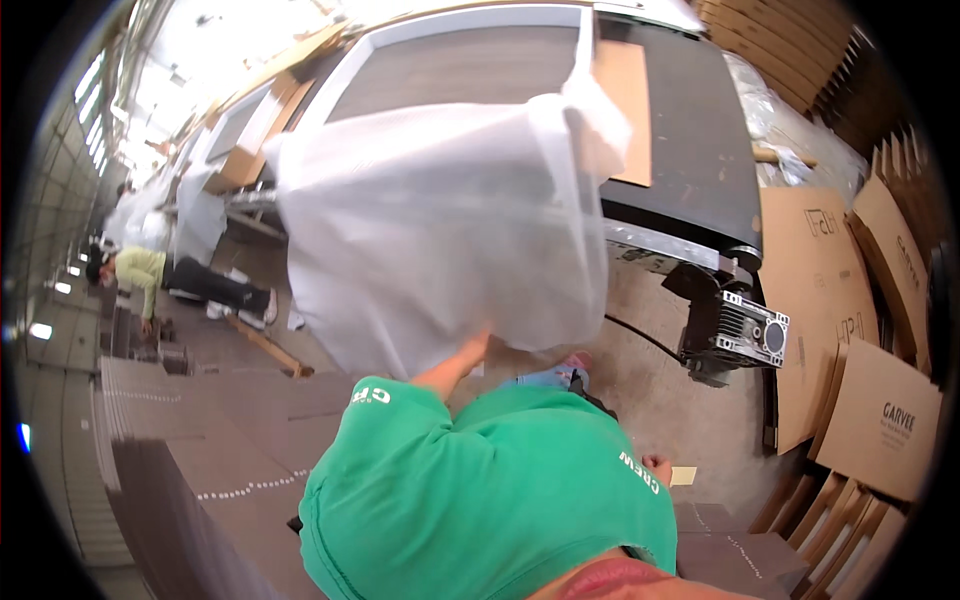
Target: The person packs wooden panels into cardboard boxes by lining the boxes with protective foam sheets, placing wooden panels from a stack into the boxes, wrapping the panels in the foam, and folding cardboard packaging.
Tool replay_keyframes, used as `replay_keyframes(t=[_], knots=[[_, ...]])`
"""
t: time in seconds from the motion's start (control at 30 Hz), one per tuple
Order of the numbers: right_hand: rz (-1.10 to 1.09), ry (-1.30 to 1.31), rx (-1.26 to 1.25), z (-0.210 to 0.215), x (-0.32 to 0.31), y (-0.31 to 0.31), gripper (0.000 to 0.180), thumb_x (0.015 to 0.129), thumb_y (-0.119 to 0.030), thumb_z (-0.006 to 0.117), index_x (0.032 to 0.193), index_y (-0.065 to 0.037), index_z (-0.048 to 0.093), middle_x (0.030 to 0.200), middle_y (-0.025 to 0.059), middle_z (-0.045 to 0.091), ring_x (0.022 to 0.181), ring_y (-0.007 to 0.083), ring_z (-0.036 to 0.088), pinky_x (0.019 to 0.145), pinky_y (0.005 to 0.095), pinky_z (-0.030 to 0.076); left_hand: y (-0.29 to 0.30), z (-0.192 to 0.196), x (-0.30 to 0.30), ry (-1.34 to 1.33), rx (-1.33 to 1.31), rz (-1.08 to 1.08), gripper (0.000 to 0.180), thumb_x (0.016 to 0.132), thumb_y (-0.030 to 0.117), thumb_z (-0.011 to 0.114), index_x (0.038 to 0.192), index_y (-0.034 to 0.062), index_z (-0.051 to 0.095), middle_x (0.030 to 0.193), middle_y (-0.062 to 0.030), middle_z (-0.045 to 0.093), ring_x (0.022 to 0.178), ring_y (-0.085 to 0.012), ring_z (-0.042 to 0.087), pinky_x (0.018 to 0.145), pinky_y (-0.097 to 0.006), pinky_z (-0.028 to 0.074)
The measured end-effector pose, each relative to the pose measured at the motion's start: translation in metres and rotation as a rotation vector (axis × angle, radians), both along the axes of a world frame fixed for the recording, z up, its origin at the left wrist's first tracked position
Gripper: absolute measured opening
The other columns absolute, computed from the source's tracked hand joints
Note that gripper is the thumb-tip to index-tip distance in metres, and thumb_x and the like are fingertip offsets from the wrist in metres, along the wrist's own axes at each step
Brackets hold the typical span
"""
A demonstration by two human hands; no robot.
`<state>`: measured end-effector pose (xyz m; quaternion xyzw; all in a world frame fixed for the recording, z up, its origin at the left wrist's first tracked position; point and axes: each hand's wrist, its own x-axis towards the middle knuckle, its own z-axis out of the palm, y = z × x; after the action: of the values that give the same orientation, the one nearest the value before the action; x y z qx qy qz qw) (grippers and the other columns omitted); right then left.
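Observation:
A translucent white plastic sheet (440, 220) drapes over the near side of a white-edged open box (350, 50) on a conveyor, its lower part hanging toward me. My left hand (478, 348) reaches up to the sheet's lower edge. Its fingers are mostly hidden by the plastic and blurred. Low at my right side, beside the green shirt, my right hand (656, 467) is closed with its fingers curled. A small pale yellow card (683, 476) juts out from those fingers.
The dark conveyor belt (690, 120) carries a brown cardboard piece (625, 115) and ends by a metal motor (745, 330). Flat cartons (880, 420) lean at the right. Brown cardboard stacks (240, 420) stand at the left. Farther left, a person in yellow (140, 270) bends down.

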<state>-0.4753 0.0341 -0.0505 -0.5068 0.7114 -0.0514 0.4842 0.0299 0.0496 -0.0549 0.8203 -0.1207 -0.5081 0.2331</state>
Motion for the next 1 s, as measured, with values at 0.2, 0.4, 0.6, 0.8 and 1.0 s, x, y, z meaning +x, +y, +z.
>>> replay_keyframes(t=[0.2, 0.4, 0.6, 0.8, 1.0], knots=[[-0.037, 0.011, 0.114, 0.014, 0.0, 0.014, 0.023, 0.079, -0.02, 0.059, 0.084, 0.001, 0.061, 0.066, 0.0137, 0.061, 0.057, 0.0214, 0.062, 0.056, 0.033, 0.049, -0.012, -0.021, -0.015, -0.263, 0.281, -0.974, 0.06, 0.078, 0.053, 0.052, 0.108, 0.0008, 0.059, 0.109, -0.0206, 0.057, 0.1, -0.0346, 0.055, 0.085, -0.04, 0.043], [0.099, 0.193, 0.264, -0.011, -0.05, 0.013, 0.031, 0.074, -0.033, 0.059, 0.087, -0.005, 0.065, 0.084, 0.0179, 0.063, 0.082, 0.0328, 0.061, 0.074, 0.0399, 0.047, -0.079, -0.05, -0.091, 0.114, 0.024, -0.934, 0.044, 0.076, 0.034, 0.06, 0.109, 0.0043, 0.059, 0.107, -0.0157, 0.06, 0.097, -0.0281, 0.058, 0.084, -0.034, 0.045], [-0.261, 0.281, 0.305, 0.012, -0.109, -0.016, 0.028, 0.073, -0.029, 0.06, 0.085, -0.004, 0.065, 0.084, 0.0183, 0.063, 0.08, 0.0337, 0.06, 0.073, 0.0403, 0.047, -0.145, -0.064, -0.11, 0.09, 0.057, -1.008, 0.043, 0.077, 0.03, 0.061, 0.109, 0.001, 0.058, 0.107, -0.0163, 0.06, 0.098, -0.0262, 0.058, 0.084, -0.033, 0.044], [-0.467, 0.269, 0.123, 0.019, -0.13, -0.053, 0.024, 0.075, -0.026, 0.058, 0.084, -0.004, 0.065, 0.069, 0.0126, 0.064, 0.061, 0.0222, 0.062, 0.06, 0.0338, 0.049, -0.169, -0.073, -0.11, -0.055, 0.128, -1.068, 0.049, 0.077, 0.033, 0.062, 0.111, -0.002, 0.056, 0.109, -0.0196, 0.058, 0.101, -0.0283, 0.057, 0.085, -0.033, 0.044], [-0.454, 0.092, 0.307, 0.006, -0.201, -0.079, 0.023, 0.077, -0.025, 0.058, 0.083, -0.004, 0.065, 0.068, 0.0113, 0.064, 0.058, 0.0191, 0.062, 0.058, 0.0329, 0.049, -0.181, -0.084, -0.169, -0.078, 0.139, -1.152, 0.047, 0.08, 0.028, 0.062, 0.114, -0.0034, 0.053, 0.109, -0.0203, 0.058, 0.1, -0.0248, 0.057, 0.084, -0.032, 0.045]])
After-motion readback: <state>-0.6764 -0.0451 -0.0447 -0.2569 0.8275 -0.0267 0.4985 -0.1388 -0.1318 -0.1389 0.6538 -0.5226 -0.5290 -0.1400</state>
